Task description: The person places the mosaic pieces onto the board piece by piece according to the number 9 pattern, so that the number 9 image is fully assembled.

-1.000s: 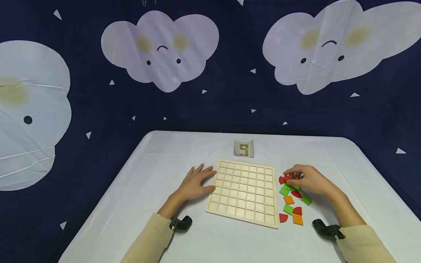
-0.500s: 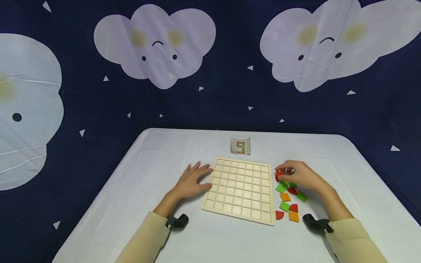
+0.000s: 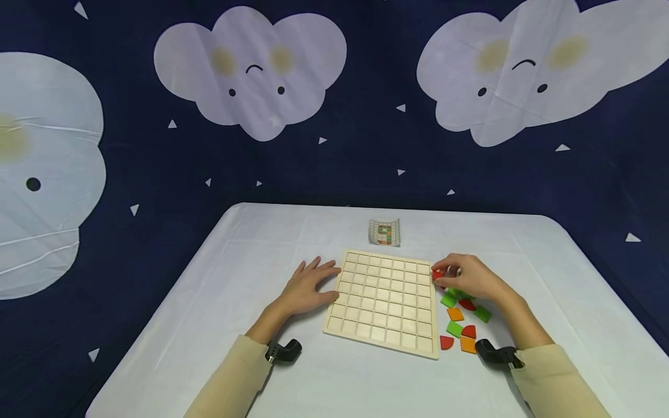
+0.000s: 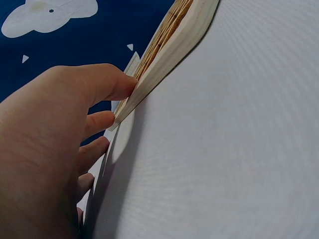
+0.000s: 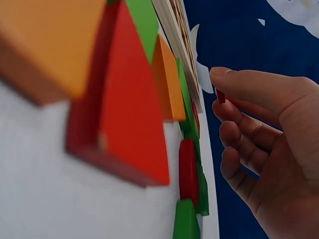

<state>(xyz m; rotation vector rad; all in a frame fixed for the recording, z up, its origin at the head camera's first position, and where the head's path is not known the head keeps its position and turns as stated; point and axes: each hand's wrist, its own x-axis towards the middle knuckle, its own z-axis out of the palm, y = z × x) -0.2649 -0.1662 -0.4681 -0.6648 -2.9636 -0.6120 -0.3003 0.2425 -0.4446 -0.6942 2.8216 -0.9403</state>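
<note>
Holds a red piece (image 3: 437, 275) pinched between thumb and fingertips of the right hand (image 3: 471, 276), just beside the upper right edge of the gridded wooden board (image 3: 384, 302). Shows as only a sliver in the right wrist view, mostly hidden by the grip; cannot tell whether touching the board or just clear of it. Too covered to make out for certain a second red piece under those fingers.

Has come leftward over the past second, from above the loose pieces to the board's side, with the pinch kept throughout. Suggests, as a judgement, a turn from picking out to carrying over, with placing on the grid not yet done.

Leaves green pieces (image 3: 483, 314), orange squares (image 3: 455, 314) and red quarter-rounds (image 3: 468, 331) scattered along the board's right side, the nearer ones unshifted.

Keeps the left hand (image 3: 305, 291) at the board's left edge as before, fingers spread, thumb touching the rim, clamped on nothing; probably meant as steadying.

Farther out, remains unchanged beyond the board's far edge: on the white table (image 3: 261, 249), with a small printed card (image 3: 384, 233) lying there.
</note>
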